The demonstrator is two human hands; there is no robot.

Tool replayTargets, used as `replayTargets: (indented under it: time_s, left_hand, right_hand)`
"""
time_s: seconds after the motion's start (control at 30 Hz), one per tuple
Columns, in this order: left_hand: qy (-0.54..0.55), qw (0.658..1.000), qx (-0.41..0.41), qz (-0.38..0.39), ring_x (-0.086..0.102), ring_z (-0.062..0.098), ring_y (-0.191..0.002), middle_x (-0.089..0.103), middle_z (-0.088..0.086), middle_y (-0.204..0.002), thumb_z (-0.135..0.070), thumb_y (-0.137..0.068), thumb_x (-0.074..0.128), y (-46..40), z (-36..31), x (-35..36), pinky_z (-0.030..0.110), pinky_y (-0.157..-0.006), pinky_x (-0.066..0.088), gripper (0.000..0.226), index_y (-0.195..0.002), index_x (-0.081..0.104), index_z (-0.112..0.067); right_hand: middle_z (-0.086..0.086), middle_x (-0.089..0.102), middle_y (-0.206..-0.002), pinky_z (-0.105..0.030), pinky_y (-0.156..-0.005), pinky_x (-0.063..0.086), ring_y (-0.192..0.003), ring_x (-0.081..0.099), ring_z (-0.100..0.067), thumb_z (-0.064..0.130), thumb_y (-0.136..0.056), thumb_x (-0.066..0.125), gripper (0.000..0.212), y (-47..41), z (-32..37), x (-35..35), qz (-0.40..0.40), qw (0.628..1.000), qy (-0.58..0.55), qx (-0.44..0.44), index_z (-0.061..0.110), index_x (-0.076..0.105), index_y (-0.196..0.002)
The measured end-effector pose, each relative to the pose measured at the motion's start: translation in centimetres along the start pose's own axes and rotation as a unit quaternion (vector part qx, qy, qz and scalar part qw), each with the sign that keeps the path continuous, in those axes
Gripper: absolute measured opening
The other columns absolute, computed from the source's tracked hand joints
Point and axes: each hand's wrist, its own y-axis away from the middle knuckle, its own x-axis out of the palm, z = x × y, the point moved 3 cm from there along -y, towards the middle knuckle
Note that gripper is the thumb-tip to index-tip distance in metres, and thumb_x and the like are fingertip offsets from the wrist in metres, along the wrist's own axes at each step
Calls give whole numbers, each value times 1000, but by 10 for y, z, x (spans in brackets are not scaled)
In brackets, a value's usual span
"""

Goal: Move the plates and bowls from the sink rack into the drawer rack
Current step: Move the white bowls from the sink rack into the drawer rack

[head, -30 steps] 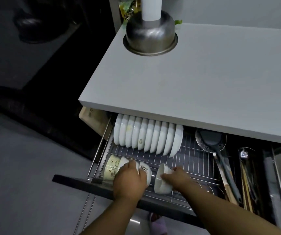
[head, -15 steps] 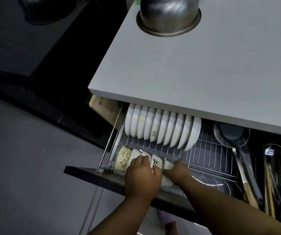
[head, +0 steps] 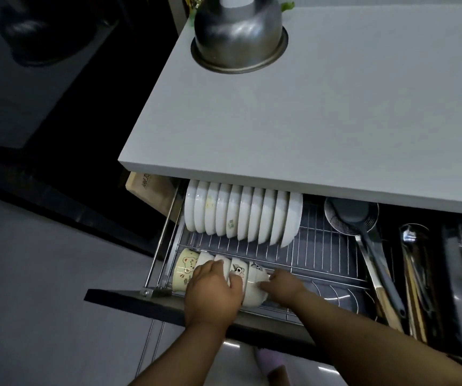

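Note:
The drawer rack (head: 321,246) is pulled out under the counter. Several white plates (head: 241,215) stand on edge in its back row. A row of small bowls (head: 188,268) lies on its side at the front left; the leftmost has a bear print. My left hand (head: 213,293) lies over the middle bowls, with fingers and thumb curled round them. The last bowl (head: 255,291) on the right has a printed rim. My right hand (head: 282,285) presses its fingertips against that bowl's base. The sink rack is out of view.
A grey counter (head: 335,107) overhangs the drawer and carries an upturned steel bowl (head: 238,32). Ladles and a strainer (head: 352,215) and other utensils (head: 416,288) fill the drawer's right side. A wooden board (head: 152,190) stands left of the rack. The dark drawer front (head: 129,299) faces me.
My right hand carried the last bowl left and set it against the row. My left hand stayed on the bowls. The camera shifted slightly.

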Motion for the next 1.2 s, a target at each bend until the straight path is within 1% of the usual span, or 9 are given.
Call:
replayTargets:
  time_s: [0.07, 0.13, 0.33, 0.47, 0.57, 0.67, 0.8, 1.03, 1.2]
  left_hand:
    - [-6, 1000, -16, 19, 59, 26, -103, 67, 7, -107, -41, -85, 37, 1, -2, -2, 34, -82, 50, 50, -109, 66, -8]
    - [-21, 999, -22, 24, 56, 22, -107, 64, 4, -115, -37, -91, 44, 0, -3, -1, 31, -83, 48, 40, -117, 62, -13]
    - [-9, 996, -42, 79, 56, 23, -115, 58, 4, -130, -40, -91, 45, -3, 0, 5, 30, -93, 46, 45, -131, 54, -20]
    - [-18, 993, 7, 119, 55, 25, -117, 57, 9, -130, -32, -92, 50, -1, -38, 12, 30, -95, 44, 43, -132, 53, -18]
    - [-24, 980, 105, 166, 55, 23, -116, 57, 6, -132, -33, -93, 46, 12, -105, 30, 30, -94, 45, 46, -137, 46, -21]
    - [6, 963, 190, 193, 61, 15, -99, 65, -1, -116, -32, -92, 49, 41, -186, 46, 28, -84, 48, 50, -140, 43, -21]
    - [44, 931, 292, 213, 55, 2, -74, 66, -7, -88, -24, -94, 49, 91, -282, 60, 22, -71, 44, 35, -128, 48, -29]
    - [52, 901, 376, 209, 60, 12, -88, 61, -13, -83, -25, -90, 51, 167, -403, 97, 25, -80, 46, 44, -134, 50, -22]
    - [50, 871, 436, 221, 57, 12, -89, 58, -13, -85, -27, -95, 49, 221, -478, 131, 22, -76, 41, 46, -140, 44, -19]
  right_hand:
    - [-11, 67, -91, -27, -71, 45, -81, 57, -19, 38, -86, 61, 24, 12, -7, -15, -6, 1000, 12, -18, 14, 61, -84]
    - [-6, 60, -74, -27, -69, 49, -71, 56, -19, 36, -85, 60, 27, 24, -21, -30, -13, 1000, -3, -21, 17, 54, -66]
    - [-2, 57, -71, -27, -65, 45, -67, 55, -19, 27, -88, 59, 22, 69, -83, -96, -77, 986, -148, -8, 18, 48, -72]
    - [-2, 55, -64, -26, -62, 45, -60, 54, -17, 27, -88, 58, 27, 101, -133, -137, -151, 967, -205, 4, 15, 50, -65]
    - [-3, 54, -61, -31, -62, 45, -59, 52, -19, 22, -89, 57, 26, 133, -173, -160, -218, 931, -291, 4, 16, 50, -65]
    - [-4, 59, -60, -37, -63, 52, -60, 58, -21, 19, -88, 57, 19, 166, -218, -180, -290, 882, -371, 11, 16, 58, -69]
    - [-7, 57, -63, -22, -50, 47, -55, 53, -18, 8, -91, 57, 18, 213, -282, -202, -357, 799, -485, 12, 12, 57, -74]
    - [-11, 56, -65, -19, -50, 45, -54, 51, -17, 4, -93, 51, 10, 295, -393, -226, -435, 702, -565, 16, 4, 57, -85]
    - [-9, 58, -63, -16, -43, 42, -46, 51, -12, 6, -92, 54, 18, 329, -473, -240, -469, 667, -578, 37, 11, 59, -75]
